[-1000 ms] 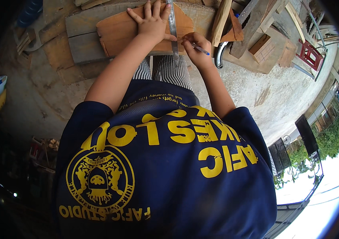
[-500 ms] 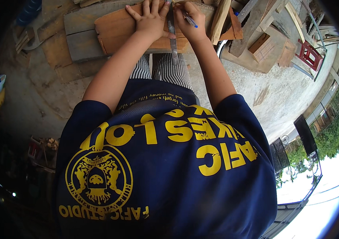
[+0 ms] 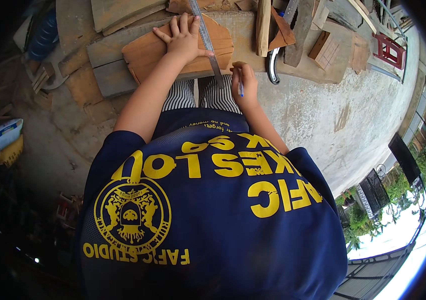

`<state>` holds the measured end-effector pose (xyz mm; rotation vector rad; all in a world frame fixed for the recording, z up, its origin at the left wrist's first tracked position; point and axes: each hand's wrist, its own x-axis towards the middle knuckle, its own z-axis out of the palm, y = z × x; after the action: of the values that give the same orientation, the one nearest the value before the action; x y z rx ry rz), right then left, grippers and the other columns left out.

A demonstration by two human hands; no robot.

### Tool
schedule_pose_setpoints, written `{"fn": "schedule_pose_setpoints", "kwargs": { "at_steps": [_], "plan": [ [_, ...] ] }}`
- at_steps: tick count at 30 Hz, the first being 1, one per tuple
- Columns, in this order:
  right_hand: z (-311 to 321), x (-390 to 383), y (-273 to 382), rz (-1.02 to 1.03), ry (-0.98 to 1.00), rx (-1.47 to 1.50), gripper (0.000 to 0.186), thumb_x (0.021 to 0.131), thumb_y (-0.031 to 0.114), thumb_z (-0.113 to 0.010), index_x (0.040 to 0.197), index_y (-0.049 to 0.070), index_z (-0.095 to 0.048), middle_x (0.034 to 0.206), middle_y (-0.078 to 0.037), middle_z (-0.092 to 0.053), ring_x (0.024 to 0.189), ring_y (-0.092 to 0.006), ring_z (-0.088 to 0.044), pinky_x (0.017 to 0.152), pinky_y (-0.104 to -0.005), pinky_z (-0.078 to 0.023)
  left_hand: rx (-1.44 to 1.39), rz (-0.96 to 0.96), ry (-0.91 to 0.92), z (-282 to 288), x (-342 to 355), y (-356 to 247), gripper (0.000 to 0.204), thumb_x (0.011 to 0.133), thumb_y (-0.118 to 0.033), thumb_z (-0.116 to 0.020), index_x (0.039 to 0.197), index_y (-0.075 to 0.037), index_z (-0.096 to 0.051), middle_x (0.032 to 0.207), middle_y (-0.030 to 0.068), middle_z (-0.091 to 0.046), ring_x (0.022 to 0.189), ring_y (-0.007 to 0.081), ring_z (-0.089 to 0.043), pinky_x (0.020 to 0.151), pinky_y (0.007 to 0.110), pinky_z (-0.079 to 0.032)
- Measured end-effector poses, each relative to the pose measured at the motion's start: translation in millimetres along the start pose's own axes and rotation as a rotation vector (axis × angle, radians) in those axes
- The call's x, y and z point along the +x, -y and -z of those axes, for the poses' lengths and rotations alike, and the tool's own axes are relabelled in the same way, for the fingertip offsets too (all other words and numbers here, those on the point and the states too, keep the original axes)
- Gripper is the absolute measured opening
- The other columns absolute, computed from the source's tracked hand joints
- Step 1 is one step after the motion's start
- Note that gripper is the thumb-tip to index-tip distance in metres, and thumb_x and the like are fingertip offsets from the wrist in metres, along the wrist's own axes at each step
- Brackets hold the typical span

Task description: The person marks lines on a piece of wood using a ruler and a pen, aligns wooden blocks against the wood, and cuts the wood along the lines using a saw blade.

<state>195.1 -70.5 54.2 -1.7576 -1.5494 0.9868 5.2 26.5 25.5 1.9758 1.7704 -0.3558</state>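
Note:
My left hand point(image 3: 183, 44) lies flat with its fingers spread on a reddish-brown wooden board point(image 3: 145, 54). The fingertips and thumb touch a long metal ruler point(image 3: 206, 37), which crosses the board at a slant. The ruler's near end sticks out past the board's front edge, over my striped trousers. My right hand point(image 3: 246, 89) is closed round a blue-and-white pen point(image 3: 241, 85), just off the front edge of the plank bench point(image 3: 247, 31), to the right of the ruler's end. Any pencil line under the ruler is too small to make out.
A handsaw with a black-and-white handle point(image 3: 273, 67) lies to the right, beside an upright wood strip point(image 3: 263, 30). Further right are a wooden block point(image 3: 320, 45) and a red plastic stool point(image 3: 389, 51). Grey planks point(image 3: 108, 62) and a blue bottle point(image 3: 44, 37) are at the left.
My right hand has drawn back from the ruler toward me, still with the pen. The left hand stays spread on the board and ruler. The view has shifted, showing more of the bench.

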Motion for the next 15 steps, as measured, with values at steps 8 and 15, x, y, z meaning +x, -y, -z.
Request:
{"fn": "schedule_pose_setpoints", "kwargs": {
  "at_steps": [8, 15],
  "plan": [
    [-27.3, -18.9, -8.1, -0.458, 0.391, -0.042, 0.028, 0.079, 0.018, -0.07, 0.096, -0.001, -0.058, 0.08, -0.02, -0.065, 0.076, -0.0385, -0.063, 0.067, -0.042, -0.049, -0.069, -0.066, -0.016, 2.1, -5.7, 11.3, 0.117, 0.059, -0.068, -0.071, 0.149, -0.023, -0.012, 0.153, 0.0129, -0.009, 0.141, 0.0365, -0.002, 0.098, 0.078, 0.003],
    [15.1, -18.3, -9.0, -0.382, -0.078, 0.226, 0.006, 0.087, 0.004, -0.057, 0.092, 0.0, -0.055, 0.074, -0.014, -0.066, 0.069, -0.0214, -0.067, 0.063, -0.0299, -0.05, -0.266, -0.145, -0.045, 11.5, -22.8, 49.5, 0.126, 0.059, -0.054, -0.081, 0.148, -0.011, -0.003, 0.152, 0.0192, -0.009, 0.141, 0.0372, -0.005, 0.112, 0.056, -0.002]
  ]
}}
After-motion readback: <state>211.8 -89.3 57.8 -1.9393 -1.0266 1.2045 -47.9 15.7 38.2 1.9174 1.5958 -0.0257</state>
